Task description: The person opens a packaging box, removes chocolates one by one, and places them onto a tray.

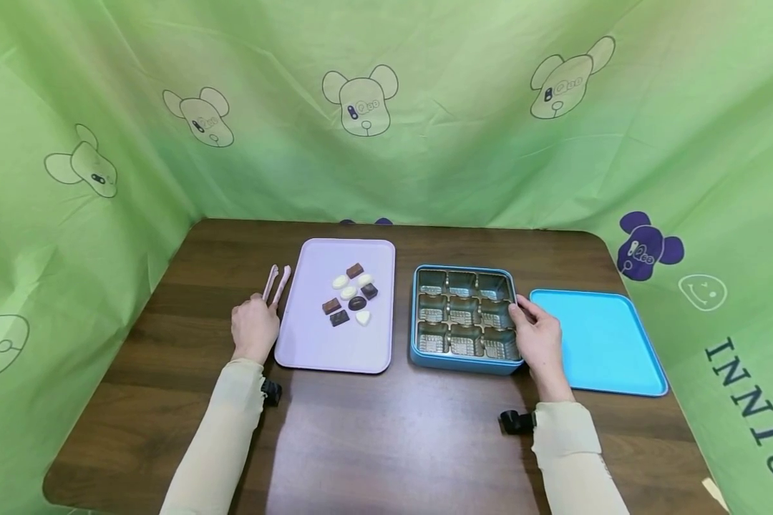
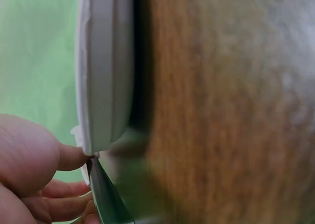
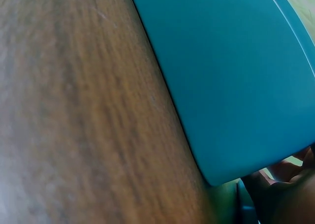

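Observation:
Pale pink tongs point(image 1: 281, 285) point away from me, their two tips apart, and my left hand point(image 1: 255, 327) grips them at the near end. In the left wrist view a thumb and curled fingers point(image 2: 74, 157) pinch them beside the tray's edge. A lilac tray point(image 1: 299, 343) lies just right of that hand, bearing several chocolates point(image 1: 357, 303) in brown, dark and white. My right hand point(image 1: 540, 342) holds the right side of a blue box point(image 1: 467, 363), thumb at its rim. Inside the box is a gold insert point(image 1: 464, 311) with several bare compartments.
A flat blue lid point(image 1: 612, 343) lies right of the box, partly behind my right hand. All of it rests on a dark wooden table point(image 1: 386, 443). Green printed cloth point(image 1: 451, 157) hangs along the back and both sides.

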Demonstrator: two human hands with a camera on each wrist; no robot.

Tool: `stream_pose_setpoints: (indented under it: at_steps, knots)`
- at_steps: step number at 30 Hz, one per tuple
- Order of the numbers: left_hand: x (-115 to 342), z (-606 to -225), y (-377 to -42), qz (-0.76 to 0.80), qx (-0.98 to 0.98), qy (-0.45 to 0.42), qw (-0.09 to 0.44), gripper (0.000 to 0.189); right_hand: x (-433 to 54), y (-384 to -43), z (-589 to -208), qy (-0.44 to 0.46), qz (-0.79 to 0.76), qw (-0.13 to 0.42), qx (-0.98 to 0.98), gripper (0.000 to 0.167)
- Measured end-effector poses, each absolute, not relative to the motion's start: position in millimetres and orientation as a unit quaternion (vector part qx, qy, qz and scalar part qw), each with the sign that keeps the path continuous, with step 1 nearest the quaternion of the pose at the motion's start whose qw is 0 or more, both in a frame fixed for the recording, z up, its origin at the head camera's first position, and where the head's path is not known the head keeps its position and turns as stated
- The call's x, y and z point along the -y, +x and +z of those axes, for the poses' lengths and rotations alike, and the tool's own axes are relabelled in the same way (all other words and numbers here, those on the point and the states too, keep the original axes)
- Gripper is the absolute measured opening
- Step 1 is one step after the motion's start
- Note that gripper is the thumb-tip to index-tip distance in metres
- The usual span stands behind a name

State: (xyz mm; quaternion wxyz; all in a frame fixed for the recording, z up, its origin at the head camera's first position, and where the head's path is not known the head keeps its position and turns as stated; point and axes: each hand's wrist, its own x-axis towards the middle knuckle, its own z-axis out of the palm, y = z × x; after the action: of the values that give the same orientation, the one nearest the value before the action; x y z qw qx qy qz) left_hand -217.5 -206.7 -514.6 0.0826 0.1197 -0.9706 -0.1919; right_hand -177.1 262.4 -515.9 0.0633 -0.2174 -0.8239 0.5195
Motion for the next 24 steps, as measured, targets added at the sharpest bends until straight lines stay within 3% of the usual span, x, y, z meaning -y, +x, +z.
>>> stream_pose_setpoints:
  at_steps: [8,15,19,24]
  knots:
    - [207.2,-511.1,-215.1,-0.19,0.97,0.125,0.082,0.032,-261.8,-176.1,-515.7,-0.215,0.522,0.066,0.823,0.048]
    - [207.7,-495.0,-211.1,-0.166,0.976,0.113,0.082,0.05,-267.2,-172.0,-513.0,-0.213,0.52,0.072,0.824,0.05]
    - [207.5,-479.9,-213.3,-0.177,0.972,0.072,0.139,0.052,-271.5,-170.5,-505.8,-0.202,0.502,0.1,0.835,0.05]
    - [203.5,-456.4,-220.9,-0.231,0.944,-0.021,0.236,0.051,-275.2,-170.4,-495.7,-0.161,0.44,0.203,0.86,0.042]
